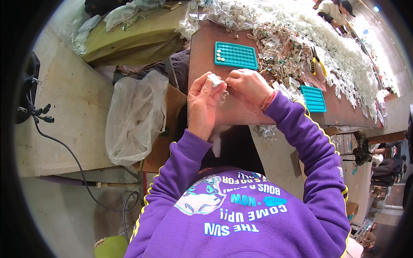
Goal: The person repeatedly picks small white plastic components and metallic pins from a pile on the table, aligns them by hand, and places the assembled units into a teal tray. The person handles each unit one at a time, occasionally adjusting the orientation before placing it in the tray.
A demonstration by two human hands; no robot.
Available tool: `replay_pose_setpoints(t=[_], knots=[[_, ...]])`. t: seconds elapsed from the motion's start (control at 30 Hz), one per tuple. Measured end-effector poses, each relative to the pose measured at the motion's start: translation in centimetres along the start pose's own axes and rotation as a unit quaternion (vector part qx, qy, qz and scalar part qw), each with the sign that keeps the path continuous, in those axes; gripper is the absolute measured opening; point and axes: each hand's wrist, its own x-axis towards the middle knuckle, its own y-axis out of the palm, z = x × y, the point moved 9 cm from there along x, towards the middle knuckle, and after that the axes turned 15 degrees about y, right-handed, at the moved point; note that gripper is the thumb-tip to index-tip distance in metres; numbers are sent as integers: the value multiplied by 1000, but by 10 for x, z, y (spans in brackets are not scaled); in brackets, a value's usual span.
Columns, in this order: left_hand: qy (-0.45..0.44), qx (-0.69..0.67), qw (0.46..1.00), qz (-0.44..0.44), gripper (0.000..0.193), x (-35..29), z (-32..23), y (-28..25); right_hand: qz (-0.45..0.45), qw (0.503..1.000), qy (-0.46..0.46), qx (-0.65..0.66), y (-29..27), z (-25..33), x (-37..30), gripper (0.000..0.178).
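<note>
Right at the middle of our view sits the small white piece [214, 79], pinched at the fingertips of our left hand [205, 102], palm turned toward us, raised just above the near edge of the brown table [202, 47]. Our right hand [248, 86] meets it from the right side, fingers curled and closed on something tiny beside the white piece; we cannot tell exactly what. A small clear bit [223, 97] hangs just below, between the two hands. So the piece lies between both hands, touching the left, with the right just beside it. It is too small for us to read a long axis.

Beyond the hands, a teal tray [235, 55] lies flat on the table, a few pale pieces in its near-left corner. A second teal tray [313, 98] lies to the right, near our right forearm. Heaps of white and tan parts [301, 38] spread across the far side. A clear plastic bag [133, 116] hangs off to our left.
</note>
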Motion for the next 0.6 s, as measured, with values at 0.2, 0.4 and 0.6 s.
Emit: replay_pose_setpoints(t=[0.2, 0.4, 0.6], knots=[[-29, -48, 998, 19, 24, -1, -2, 4, -8, 998, 23, 52, -4, -6, 2, 10], [-76, -63, 995, 30, 23, -11, 11, 19, 4, 900, 230, 370, -14, -51, -7, 6], [-106, -44, 993, 40, 26, -14, 28, 29, 83, 705, 307, 633, -6, -63, -28, 17]])
